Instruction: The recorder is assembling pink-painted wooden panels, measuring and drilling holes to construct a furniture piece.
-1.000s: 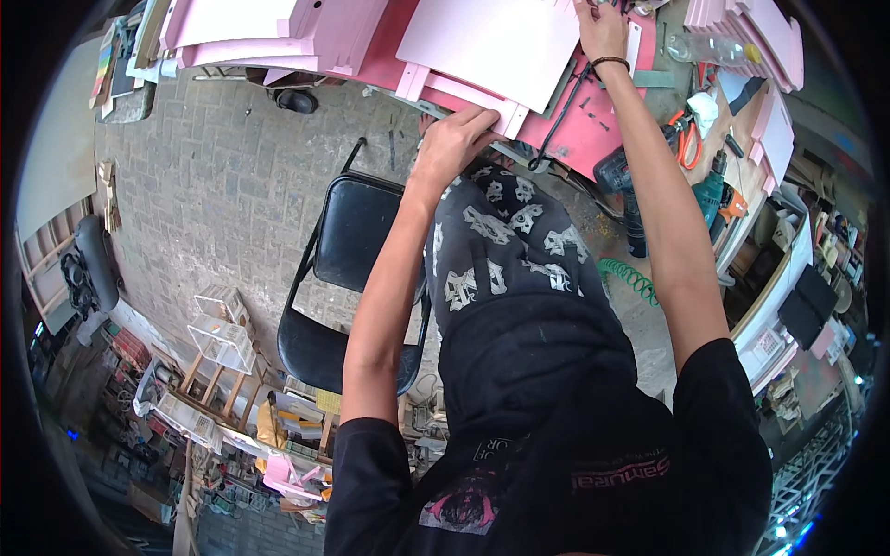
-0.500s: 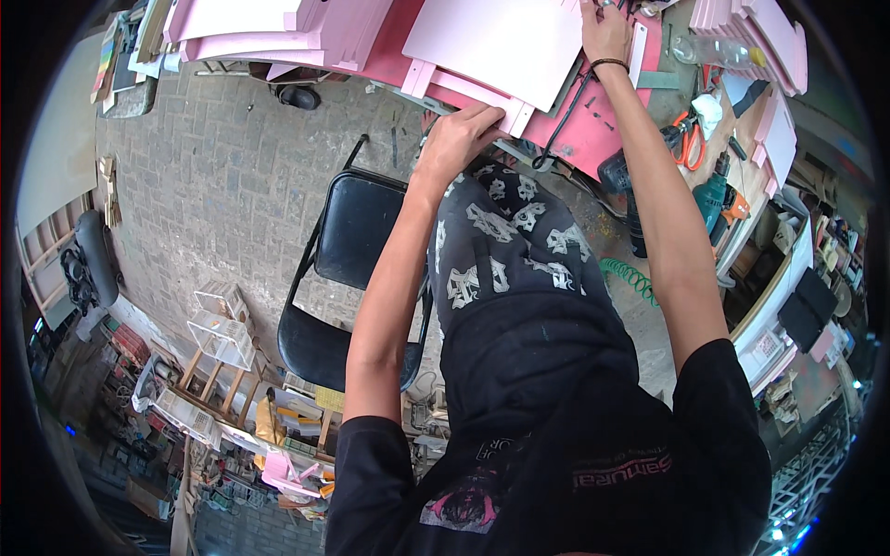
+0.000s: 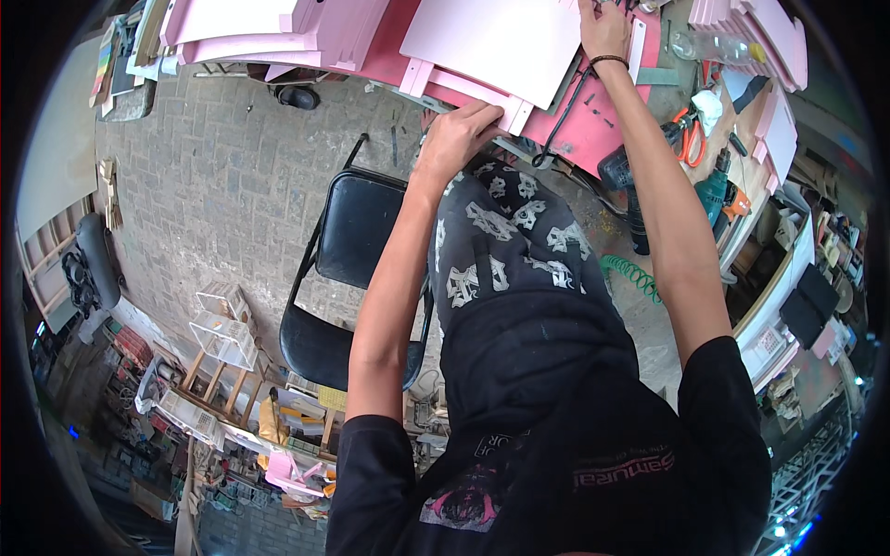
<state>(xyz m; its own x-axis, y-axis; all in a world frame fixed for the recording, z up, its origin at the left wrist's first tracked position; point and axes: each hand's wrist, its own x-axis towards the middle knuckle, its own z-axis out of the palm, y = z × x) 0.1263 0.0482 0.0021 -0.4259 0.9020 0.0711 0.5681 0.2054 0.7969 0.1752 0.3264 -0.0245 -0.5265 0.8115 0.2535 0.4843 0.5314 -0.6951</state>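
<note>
Pale-pink panel [image 3: 496, 46], hands [image 3: 454, 141] [image 3: 604, 35] still at edges, barely changed

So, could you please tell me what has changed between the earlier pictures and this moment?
Nothing has clearly moved, been taken or let go; only the whole view shifted slightly. The left hand stays on the narrow pale pink strip along the flat, pale pink panel's near edge. The right hand stays beyond, its hold unclear.

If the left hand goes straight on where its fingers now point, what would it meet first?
Beyond the left hand, most likely the short pink block at the right end of the pink strip. The hand may already touch the block; depth is unclear.
</note>
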